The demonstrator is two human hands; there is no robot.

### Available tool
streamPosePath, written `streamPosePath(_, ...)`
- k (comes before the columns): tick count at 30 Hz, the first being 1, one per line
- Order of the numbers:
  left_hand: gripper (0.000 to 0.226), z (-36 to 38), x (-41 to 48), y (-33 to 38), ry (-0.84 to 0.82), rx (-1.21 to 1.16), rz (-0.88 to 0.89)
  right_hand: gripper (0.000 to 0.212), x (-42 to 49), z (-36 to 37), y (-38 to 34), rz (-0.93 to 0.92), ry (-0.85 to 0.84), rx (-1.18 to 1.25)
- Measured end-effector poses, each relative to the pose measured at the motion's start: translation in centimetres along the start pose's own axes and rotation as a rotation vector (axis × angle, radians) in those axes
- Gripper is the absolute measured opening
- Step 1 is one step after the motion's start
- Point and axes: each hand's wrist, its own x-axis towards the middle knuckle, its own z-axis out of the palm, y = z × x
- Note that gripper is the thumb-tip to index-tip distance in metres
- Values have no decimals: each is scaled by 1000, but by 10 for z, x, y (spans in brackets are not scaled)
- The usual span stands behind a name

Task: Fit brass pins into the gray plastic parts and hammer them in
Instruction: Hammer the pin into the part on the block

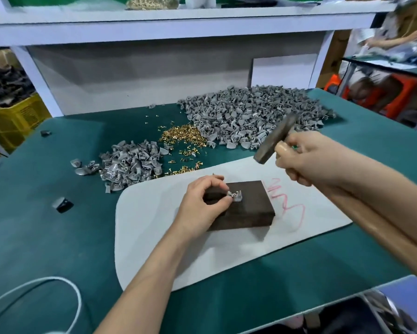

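A dark wooden block lies on a white mat. On top of the block sits one gray plastic part, and my left hand pinches it between thumb and fingertips. My right hand grips a hammer; its dark head is raised, blurred, above and to the right of the block. A heap of brass pins lies behind the mat. A large pile of gray parts is at the back, and a smaller pile sits left of the pins.
The table has a green cover. Two dark small pieces lie on the left. A white cable loops at the front left. A yellow crate stands off the left edge. Another person sits at the far right.
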Motion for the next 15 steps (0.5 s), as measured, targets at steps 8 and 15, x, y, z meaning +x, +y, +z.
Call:
streamPosePath(8,16,-1,1,4,22,135,40,20,-13,33,-6,-13,-138,-208)
streamPosePath(15,12,0,-1,7,43,246,91,23,-12,44,0,-30,-145,-310)
